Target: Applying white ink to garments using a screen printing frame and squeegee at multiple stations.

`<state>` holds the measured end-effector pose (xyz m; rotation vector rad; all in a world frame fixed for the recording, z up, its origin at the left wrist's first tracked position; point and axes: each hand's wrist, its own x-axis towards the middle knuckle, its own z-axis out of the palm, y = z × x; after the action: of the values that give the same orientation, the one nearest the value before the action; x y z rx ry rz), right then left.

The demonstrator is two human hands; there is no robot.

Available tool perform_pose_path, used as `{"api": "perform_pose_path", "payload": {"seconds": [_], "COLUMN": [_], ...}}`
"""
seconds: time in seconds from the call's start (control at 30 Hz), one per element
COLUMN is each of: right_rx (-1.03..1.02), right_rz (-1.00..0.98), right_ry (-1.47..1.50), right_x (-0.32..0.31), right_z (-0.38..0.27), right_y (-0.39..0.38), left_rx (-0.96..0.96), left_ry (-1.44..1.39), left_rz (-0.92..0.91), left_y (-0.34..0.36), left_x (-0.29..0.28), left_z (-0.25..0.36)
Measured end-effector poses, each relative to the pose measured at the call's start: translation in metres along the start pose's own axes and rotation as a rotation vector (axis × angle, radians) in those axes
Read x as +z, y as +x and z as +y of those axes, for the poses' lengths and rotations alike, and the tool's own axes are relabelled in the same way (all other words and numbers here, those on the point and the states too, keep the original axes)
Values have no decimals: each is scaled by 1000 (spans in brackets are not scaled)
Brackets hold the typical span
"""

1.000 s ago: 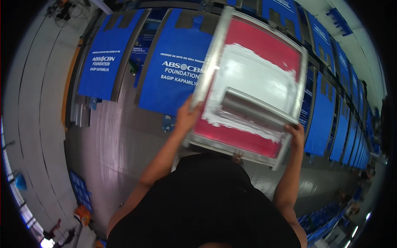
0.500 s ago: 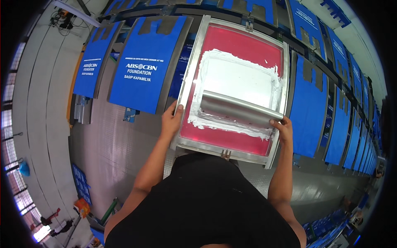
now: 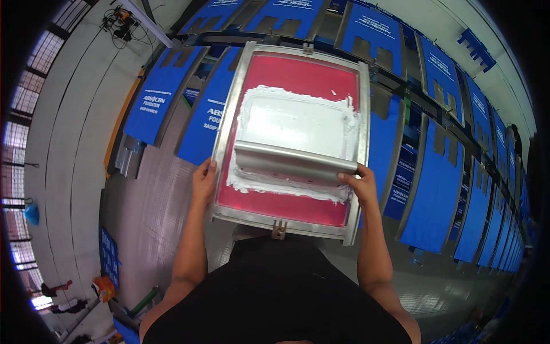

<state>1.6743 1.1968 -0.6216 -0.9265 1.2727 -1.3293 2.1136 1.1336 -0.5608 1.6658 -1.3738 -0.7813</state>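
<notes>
In front of me is a screen printing frame [image 3: 224, 137] with metal rails and a pink-red mesh [image 3: 298, 69]. Thick white ink [image 3: 298, 123] rings a pale printing area in its middle. Across the lower part of the mesh rests a long silver squeegee [image 3: 292, 162], slanting slightly down to the right. My left hand [image 3: 203, 179] is closed on the left rail, thumb on top. At the other side, my right hand [image 3: 362, 182] has its thumb on the squeegee's right end and its fingers by the right rail. Its fingers are partly hidden.
Blue bag-shaped pieces with white print lie on boards, on the left [image 3: 163, 94], at the right [image 3: 435, 183] and in a far row [image 3: 372, 34]. The frame overlaps boards on both sides. A metal bracket [image 3: 130, 157] projects at the left board's end.
The frame, with the squeegee on it, has shifted left over the boards and now covers part of a blue piece on the left. Both hands keep their places on it. My view has shifted too.
</notes>
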Motion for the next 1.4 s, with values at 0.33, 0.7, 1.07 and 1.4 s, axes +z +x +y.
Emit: {"api": "perform_pose_path", "payload": {"seconds": [0.33, 0.7, 1.07, 1.4], "right_rx": [5, 61, 34, 63], "right_rz": [8, 48, 57, 81], "right_ry": [124, -68, -14, -77], "right_x": [-5, -10, 1, 5], "right_z": [15, 10, 16, 8], "right_y": [-9, -9, -21, -24], "left_rx": [42, 210, 45, -15], "left_ry": [82, 163, -38, 44], "left_rz": [-34, -41, -146, -154], "left_y": [-6, 5, 1, 8], "left_x": [-3, -10, -4, -7], "left_z": [23, -3, -5, 3]}}
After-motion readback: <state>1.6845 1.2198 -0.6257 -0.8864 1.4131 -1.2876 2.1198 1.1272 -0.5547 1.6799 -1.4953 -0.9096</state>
